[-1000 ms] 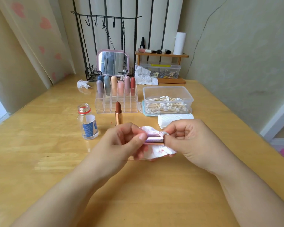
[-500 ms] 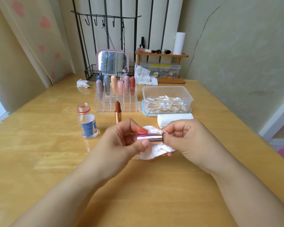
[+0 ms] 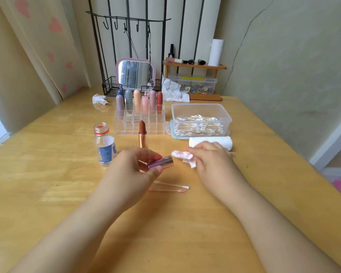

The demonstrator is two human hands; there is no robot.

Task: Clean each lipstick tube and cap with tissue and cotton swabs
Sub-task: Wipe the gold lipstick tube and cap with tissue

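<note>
My left hand (image 3: 134,170) pinches a shiny pink-purple lipstick cap (image 3: 161,162) lying sideways above the table. To its right, my right hand (image 3: 211,160) holds a crumpled tissue (image 3: 183,156) stained pink, now apart from the cap. An uncapped brown lipstick (image 3: 142,133) stands upright on its rose-gold base just behind my left hand. Two used cotton swabs (image 3: 169,187) with pink tips lie on the table below the cap.
A clear organizer (image 3: 140,123) holds several pastel lipsticks. Beside it sit a clear box of cotton swabs (image 3: 200,121), a folded tissue pack (image 3: 211,141) and a small glass bottle (image 3: 104,146). Crumpled tissues, a mirror and a wooden shelf stand at the back.
My right hand has pulled the stained tissue off the cap and moved right. The two hands have separated, uncovering the two swabs on the table.
</note>
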